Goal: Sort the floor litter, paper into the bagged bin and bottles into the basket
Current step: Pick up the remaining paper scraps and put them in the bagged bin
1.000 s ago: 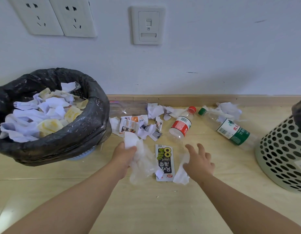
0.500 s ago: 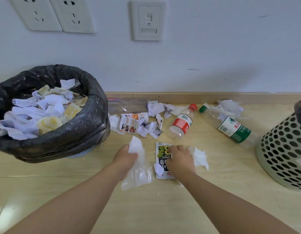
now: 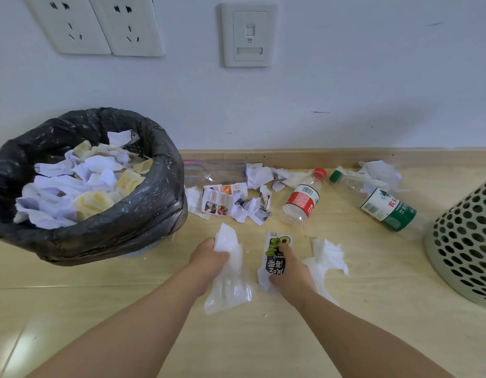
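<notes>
My left hand (image 3: 209, 261) grips a bunch of white paper and clear plastic wrap (image 3: 227, 271) just above the floor. My right hand (image 3: 290, 271) pinches a black-and-green printed wrapper (image 3: 275, 253) together with a white tissue (image 3: 327, 257) that trails to its right. The bin lined with a black bag (image 3: 105, 227), heaped with crumpled paper, stands at the left. A red-labelled bottle (image 3: 303, 199) and a green-labelled bottle (image 3: 386, 204) lie by the wall. The perforated basket (image 3: 465, 241) stands at the right edge.
Torn printed paper scraps (image 3: 231, 203) and crumpled white paper (image 3: 260, 175) lie along the wooden skirting board. More crumpled tissue (image 3: 378, 170) sits behind the green bottle. A flattened clear plastic piece (image 3: 209, 170) rests against the wall beside the bin.
My right hand moved left from the tissue onto the printed wrapper and has closed on it, lifting its near end. My left hand kept its bundle and shifted slightly.
</notes>
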Action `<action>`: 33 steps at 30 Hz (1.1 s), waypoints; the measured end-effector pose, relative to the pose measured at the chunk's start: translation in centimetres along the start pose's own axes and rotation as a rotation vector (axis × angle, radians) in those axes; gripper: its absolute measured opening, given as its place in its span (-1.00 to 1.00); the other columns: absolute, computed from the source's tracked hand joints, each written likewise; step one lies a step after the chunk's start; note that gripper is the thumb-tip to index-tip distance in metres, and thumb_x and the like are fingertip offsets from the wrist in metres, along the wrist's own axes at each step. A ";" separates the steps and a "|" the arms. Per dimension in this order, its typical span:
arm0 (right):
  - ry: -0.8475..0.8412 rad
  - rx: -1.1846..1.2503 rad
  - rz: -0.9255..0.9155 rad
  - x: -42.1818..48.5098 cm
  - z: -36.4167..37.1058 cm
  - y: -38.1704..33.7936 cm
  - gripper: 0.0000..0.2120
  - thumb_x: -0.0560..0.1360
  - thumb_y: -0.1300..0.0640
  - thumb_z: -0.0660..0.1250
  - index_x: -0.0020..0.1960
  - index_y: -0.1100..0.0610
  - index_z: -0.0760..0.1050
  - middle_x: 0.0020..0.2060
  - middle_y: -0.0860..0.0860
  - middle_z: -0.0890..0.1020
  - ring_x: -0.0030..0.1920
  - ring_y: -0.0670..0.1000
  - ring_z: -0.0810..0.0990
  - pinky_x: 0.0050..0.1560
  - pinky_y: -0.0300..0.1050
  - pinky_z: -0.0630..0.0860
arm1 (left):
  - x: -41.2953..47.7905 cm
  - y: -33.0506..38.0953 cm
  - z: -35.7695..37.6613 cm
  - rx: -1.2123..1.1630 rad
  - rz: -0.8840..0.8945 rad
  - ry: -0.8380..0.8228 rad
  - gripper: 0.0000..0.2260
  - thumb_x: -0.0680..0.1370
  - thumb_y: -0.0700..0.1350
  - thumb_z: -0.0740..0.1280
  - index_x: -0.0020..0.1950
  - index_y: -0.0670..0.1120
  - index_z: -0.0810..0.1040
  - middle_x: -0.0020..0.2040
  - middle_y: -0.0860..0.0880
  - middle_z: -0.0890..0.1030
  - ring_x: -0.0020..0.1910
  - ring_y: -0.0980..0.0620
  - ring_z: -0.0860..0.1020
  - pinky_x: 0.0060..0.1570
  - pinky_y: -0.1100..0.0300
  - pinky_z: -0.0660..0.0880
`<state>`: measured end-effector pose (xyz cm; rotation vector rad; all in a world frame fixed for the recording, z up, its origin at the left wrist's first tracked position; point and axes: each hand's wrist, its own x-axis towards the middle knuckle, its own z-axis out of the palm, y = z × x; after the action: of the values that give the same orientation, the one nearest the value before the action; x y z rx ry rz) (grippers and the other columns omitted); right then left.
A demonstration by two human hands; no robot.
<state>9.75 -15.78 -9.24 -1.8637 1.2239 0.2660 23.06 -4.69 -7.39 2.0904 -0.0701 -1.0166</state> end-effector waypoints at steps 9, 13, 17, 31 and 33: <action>0.231 -0.187 -0.247 -0.9 -4.2 -2.9 -0.69 0.60 0.14 0.10 0.26 -0.02 0.49 -0.07 0.07 0.45 0.05 0.13 0.52 0.01 -0.06 0.50 | -0.4 1.4 -1.2 0.005 0.067 0.113 -0.91 0.53 -0.19 0.22 0.01 -0.10 0.45 -0.02 -0.12 0.55 -0.10 -0.11 0.52 -0.16 0.15 0.41; 0.286 -0.088 -0.309 -1.9 -6.0 -5.2 -0.68 0.57 0.23 0.13 0.23 0.03 0.52 -0.09 0.06 0.49 -0.20 0.01 0.52 -0.24 -0.18 0.45 | -1.6 4.3 -1.4 -0.051 0.166 0.153 -0.83 0.53 -0.19 0.20 0.10 -0.09 0.46 -0.03 -0.10 0.53 -0.19 -0.05 0.47 -0.32 0.20 0.35; 0.298 0.134 -0.343 -3.0 -7.8 -9.3 -0.72 0.57 0.24 0.13 0.16 0.02 0.53 -0.12 0.00 0.60 -0.40 -0.14 0.44 -0.41 -0.26 0.32 | -3.5 8.6 -2.3 -0.136 0.266 0.197 -0.75 0.53 -0.16 0.18 0.20 -0.11 0.43 -0.05 -0.11 0.51 -0.16 -0.07 0.48 -0.23 0.15 0.38; 0.145 0.485 -0.656 -9.7 -5.0 -28.4 -0.78 0.52 0.27 0.22 -0.04 -0.05 0.48 -0.35 -0.17 0.49 -0.46 -0.23 0.47 -0.45 -0.45 0.35 | -10.2 15.7 -19.5 -0.309 0.606 0.809 -0.95 0.61 -0.13 0.17 0.05 -0.01 0.37 -0.08 -0.05 0.53 -0.11 -0.05 0.50 -0.10 0.07 0.44; 0.108 0.369 -0.674 -9.2 -3.0 -29.4 -0.79 0.53 0.25 0.20 0.01 -0.03 0.49 -0.30 -0.16 0.50 -0.44 -0.31 0.48 -0.35 -0.44 0.40 | -9.2 14.2 -21.0 -0.269 0.572 0.860 -0.89 0.61 -0.13 0.17 0.12 -0.03 0.37 -0.01 -0.09 0.54 -0.05 -0.10 0.52 -0.08 0.06 0.44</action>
<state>28.79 -7.95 13.92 -1.8540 0.5960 -0.4065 35.07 2.26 15.71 1.9173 -0.0816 0.2290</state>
